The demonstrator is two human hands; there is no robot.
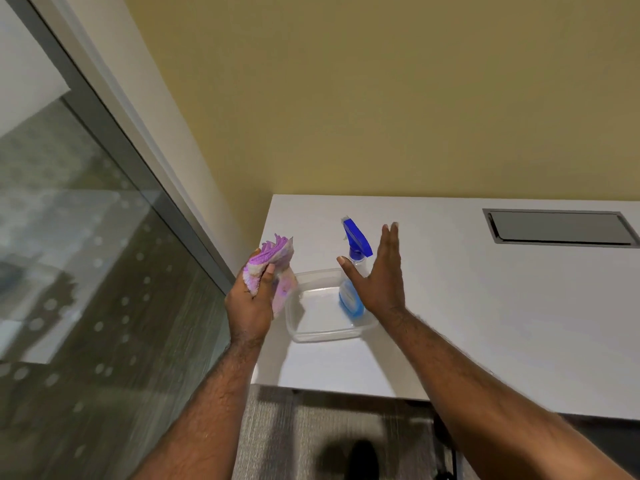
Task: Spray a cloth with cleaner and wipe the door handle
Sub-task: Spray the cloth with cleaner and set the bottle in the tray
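Two bare hands, one cloth, one spray bottle and one container at the corner of a white table (485, 306): the left hand (251, 303) grasps a bunched purple, pink and white terry cloth (273, 259), thumb and fingers curled round it, above the table's left edge and just beside a clear plastic rectangular container (304, 332). The right hand (379, 275) is spread open, fingers straight and thumb splayed, at a clear spray bottle of blue liquid with a blue trigger head (356, 242), which stands upright in the container's right end. The palm covers part of the bottle's right side, and whether it touches the bottle cannot be told. The cloth's lower folds are hidden behind the left hand. A single grey metal rectangular hatch (561, 227), set flush in the tabletop at far right, is cut off by the frame edge. The table stands against a yellow wall (381, 98); a grey-framed glass panel (86, 271) dotted with pale spots runs down the left, reflections blurring what lies beyond. Grey carpet (311, 427) shows below, with a dark blurred shape on it that cannot be made out
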